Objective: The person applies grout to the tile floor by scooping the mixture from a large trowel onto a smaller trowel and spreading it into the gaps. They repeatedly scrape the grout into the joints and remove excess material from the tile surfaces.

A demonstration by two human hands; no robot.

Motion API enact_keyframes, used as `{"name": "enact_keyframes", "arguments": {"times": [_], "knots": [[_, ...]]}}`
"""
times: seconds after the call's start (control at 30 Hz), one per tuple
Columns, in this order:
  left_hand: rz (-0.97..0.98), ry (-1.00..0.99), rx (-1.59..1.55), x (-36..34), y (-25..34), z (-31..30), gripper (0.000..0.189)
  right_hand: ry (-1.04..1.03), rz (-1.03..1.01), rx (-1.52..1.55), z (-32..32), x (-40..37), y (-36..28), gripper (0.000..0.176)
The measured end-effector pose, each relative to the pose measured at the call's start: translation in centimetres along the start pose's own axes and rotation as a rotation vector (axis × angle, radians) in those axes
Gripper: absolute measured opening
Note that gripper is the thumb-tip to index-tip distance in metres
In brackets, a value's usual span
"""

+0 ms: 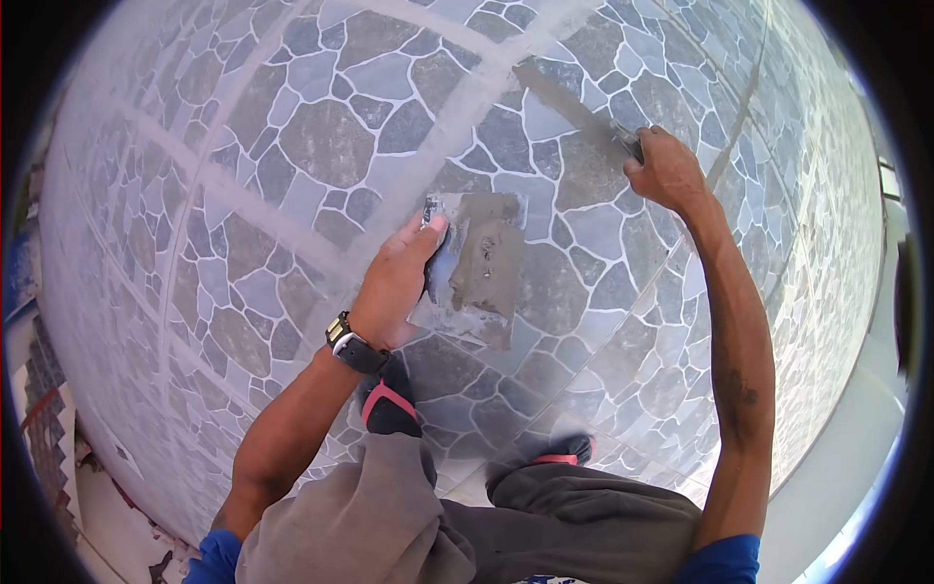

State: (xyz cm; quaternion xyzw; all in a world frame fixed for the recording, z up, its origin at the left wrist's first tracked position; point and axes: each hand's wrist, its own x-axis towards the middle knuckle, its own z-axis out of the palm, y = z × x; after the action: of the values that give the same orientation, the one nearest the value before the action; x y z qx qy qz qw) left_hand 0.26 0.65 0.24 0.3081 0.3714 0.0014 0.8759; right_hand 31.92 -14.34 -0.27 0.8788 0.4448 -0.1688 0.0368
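My left hand (394,282) is closed around the grip at the near-left edge of a flat rectangular trowel (516,219). A thick patch of grey grout (482,258) lies on the trowel's face. Up and to the right, my right hand (668,170) is closed on a small putty knife (625,139). Its blade rests at the end of a dark, wet-looking strip of grout (564,100) along a tile joint. My fingers hide most of its handle.
Stone-patterned tiles (328,141) with white lines cover the floor. Pale, dry-looking grout bands (438,161) cross between them. My feet in dark socks and flip-flops with pink straps (391,401) are below the trowel. A white ledge (837,399) runs along the right.
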Motion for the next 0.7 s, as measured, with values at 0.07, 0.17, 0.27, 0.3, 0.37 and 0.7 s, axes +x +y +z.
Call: {"name": "enact_keyframes", "arguments": {"times": [0.07,0.17,0.27,0.3,0.37,0.7], "knots": [[0.008,-0.010,-0.006,-0.1,0.3,0.3,0.038,0.075,0.055,-0.082,1.2,-0.2,1.0,0.027],[0.012,0.005,0.008,0.1,-0.1,0.0,0.038,0.071,-0.083,-0.312,6.7,-1.4,1.1,0.026],[-0.009,0.032,0.060,-0.2,0.6,0.3,0.040,0.086,-0.137,-0.093,4.1,-3.5,0.4,0.024],[-0.007,0.027,0.050,-0.1,0.5,0.3,0.039,0.040,-0.070,-0.065,3.0,-3.5,1.0,0.023],[-0.001,0.013,0.030,0.1,0.4,0.3,0.039,0.041,-0.019,-0.109,3.1,-3.9,2.3,0.021],[0.030,-0.004,0.116,4.4,-0.6,0.9,0.040,0.048,-0.226,0.371,-3.5,-10.5,-1.3,0.048]]}}
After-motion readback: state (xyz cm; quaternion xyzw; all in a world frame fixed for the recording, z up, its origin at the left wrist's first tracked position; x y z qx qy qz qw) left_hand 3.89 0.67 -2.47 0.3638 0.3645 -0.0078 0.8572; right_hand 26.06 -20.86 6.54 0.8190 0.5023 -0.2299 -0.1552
